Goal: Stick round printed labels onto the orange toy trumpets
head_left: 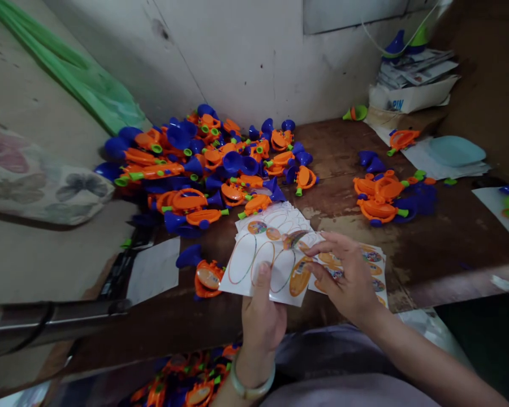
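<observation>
In the head view my left hand (263, 311) grips a white sticker sheet (241, 282) by its near edge, thumb on top. Several oval outlines on the sheet have no sticker in them; an orange oval sticker (300, 277) shows at its right side. My right hand (348, 271) is over that side, thumb and fingertips pinched at an orange sticker (294, 240) that looks partly lifted. More sticker sheets (375, 271) lie under my right hand. An orange and blue toy trumpet (207, 278) with an oval sticker sits left of the sheet.
A large heap of orange and blue toy trumpets (212, 164) fills the table's back left. A smaller group (379, 198) lies at the right. Behind it are a pale blue dish (457, 150) and a box of papers (411, 93). A metal tube (55, 322) juts in from the left.
</observation>
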`<action>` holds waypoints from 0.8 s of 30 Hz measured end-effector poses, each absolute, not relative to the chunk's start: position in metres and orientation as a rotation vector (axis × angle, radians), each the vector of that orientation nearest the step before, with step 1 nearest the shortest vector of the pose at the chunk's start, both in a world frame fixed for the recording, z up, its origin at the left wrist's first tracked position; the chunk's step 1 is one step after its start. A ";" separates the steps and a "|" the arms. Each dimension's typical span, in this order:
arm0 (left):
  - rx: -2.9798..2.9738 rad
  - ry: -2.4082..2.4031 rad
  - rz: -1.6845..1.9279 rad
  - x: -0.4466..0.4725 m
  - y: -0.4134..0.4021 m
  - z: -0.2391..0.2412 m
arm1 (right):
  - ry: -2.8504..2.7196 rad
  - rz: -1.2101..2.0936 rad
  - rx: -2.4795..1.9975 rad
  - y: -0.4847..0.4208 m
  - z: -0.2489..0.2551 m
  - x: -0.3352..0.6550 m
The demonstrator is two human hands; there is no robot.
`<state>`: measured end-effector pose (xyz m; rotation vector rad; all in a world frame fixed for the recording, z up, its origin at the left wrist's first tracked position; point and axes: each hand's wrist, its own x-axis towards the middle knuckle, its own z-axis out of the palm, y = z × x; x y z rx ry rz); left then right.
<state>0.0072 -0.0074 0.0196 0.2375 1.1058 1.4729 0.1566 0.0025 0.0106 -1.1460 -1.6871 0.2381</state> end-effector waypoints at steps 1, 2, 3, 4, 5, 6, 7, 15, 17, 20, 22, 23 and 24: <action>0.249 1.113 1.468 0.007 -0.008 0.019 | -1.678 0.228 -1.152 0.002 0.011 0.155; 0.254 1.131 1.465 0.008 -0.008 0.019 | -1.676 0.209 -1.148 0.001 0.010 0.154; 0.252 1.157 1.467 0.007 -0.008 0.018 | -1.679 0.182 -1.139 0.000 0.010 0.153; 0.244 1.189 1.465 0.007 -0.008 0.018 | -1.685 0.148 -1.132 0.000 0.010 0.153; 0.231 1.220 1.457 0.006 -0.008 0.017 | -1.693 0.109 -1.126 0.000 0.009 0.152; 0.217 1.245 1.442 0.006 -0.008 0.016 | -1.704 0.070 -1.114 0.000 0.007 0.152; 0.209 1.257 1.419 0.005 -0.008 0.014 | -1.710 0.036 -1.101 0.000 0.006 0.152; 0.297 1.162 1.417 0.003 -0.007 0.006 | -1.679 0.142 -1.060 0.010 -0.006 0.154; 0.297 1.154 1.411 0.004 -0.006 0.005 | -1.662 0.167 -1.063 0.014 -0.006 0.155; 0.282 1.119 1.421 0.005 0.000 0.001 | -1.658 0.069 -1.053 0.012 -0.003 0.153; 0.361 1.151 1.424 0.003 0.011 -0.005 | -1.730 0.003 -0.935 0.005 -0.003 0.150; 0.467 1.213 1.399 0.000 0.019 -0.009 | -1.778 0.030 -0.860 0.000 -0.003 0.148; 0.595 1.291 1.357 -0.004 0.028 -0.013 | -1.812 0.103 -0.831 -0.005 -0.003 0.147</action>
